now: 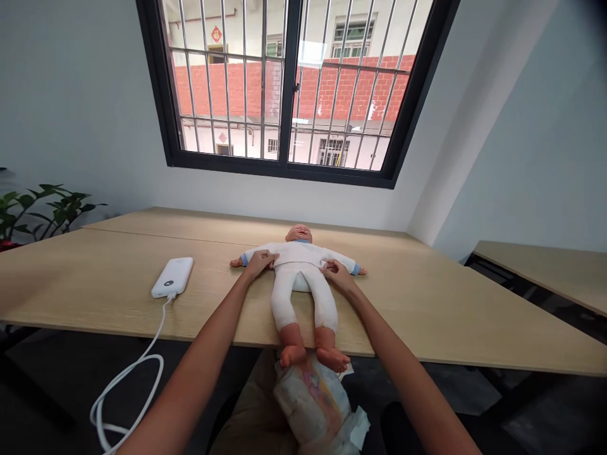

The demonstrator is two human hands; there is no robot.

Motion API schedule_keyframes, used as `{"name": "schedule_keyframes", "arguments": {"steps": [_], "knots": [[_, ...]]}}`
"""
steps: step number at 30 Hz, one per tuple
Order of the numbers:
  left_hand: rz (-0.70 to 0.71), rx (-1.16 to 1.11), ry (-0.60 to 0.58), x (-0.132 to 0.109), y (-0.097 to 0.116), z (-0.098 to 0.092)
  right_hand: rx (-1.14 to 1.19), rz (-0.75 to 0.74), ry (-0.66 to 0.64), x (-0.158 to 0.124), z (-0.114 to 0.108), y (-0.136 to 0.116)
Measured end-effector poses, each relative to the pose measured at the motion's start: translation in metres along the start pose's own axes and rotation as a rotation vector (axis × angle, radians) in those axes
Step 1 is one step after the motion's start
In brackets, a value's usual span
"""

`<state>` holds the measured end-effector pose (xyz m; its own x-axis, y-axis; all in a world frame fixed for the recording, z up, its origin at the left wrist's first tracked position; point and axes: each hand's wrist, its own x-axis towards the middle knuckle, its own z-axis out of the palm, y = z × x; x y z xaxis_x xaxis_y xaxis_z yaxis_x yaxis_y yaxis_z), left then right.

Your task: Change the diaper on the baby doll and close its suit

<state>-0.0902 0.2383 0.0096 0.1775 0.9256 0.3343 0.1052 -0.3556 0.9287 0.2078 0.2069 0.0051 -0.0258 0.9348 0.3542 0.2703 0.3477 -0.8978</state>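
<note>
A baby doll lies on its back on the table, head toward the window and feet over the front edge. It wears a white shirt with blue cuffs and collar, and white leggings. At the doll's side, on the left of the view, my left hand pinches the shirt's lower edge. Opposite, my right hand has its fingers closed on the shirt's hem by the other hip. Below the doll's feet, on my lap, rests what looks like a white diaper with a coloured print, partly crumpled.
On the left of the table lies a white power bank, its white cable hanging over the front edge. A leafy plant stands at the far left. A barred window is behind; another table is at right.
</note>
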Motion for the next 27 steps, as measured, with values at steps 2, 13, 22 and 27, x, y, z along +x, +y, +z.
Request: {"name": "schedule_keyframes", "arguments": {"steps": [2,13,22,27], "knots": [[-0.023,-0.059,-0.067,-0.003,0.004,-0.002,-0.002,-0.023,0.028,0.000,0.003,-0.001],[-0.072,-0.165,-0.176,-0.007,0.010,-0.004,-0.096,-0.109,0.177,0.000,0.006,-0.001],[-0.139,-0.334,-0.060,-0.003,0.006,-0.009,0.052,-0.087,0.248,0.011,0.004,0.010],[-0.175,-0.422,-0.016,-0.003,0.005,-0.011,0.009,-0.050,0.297,0.013,-0.001,0.012]]}}
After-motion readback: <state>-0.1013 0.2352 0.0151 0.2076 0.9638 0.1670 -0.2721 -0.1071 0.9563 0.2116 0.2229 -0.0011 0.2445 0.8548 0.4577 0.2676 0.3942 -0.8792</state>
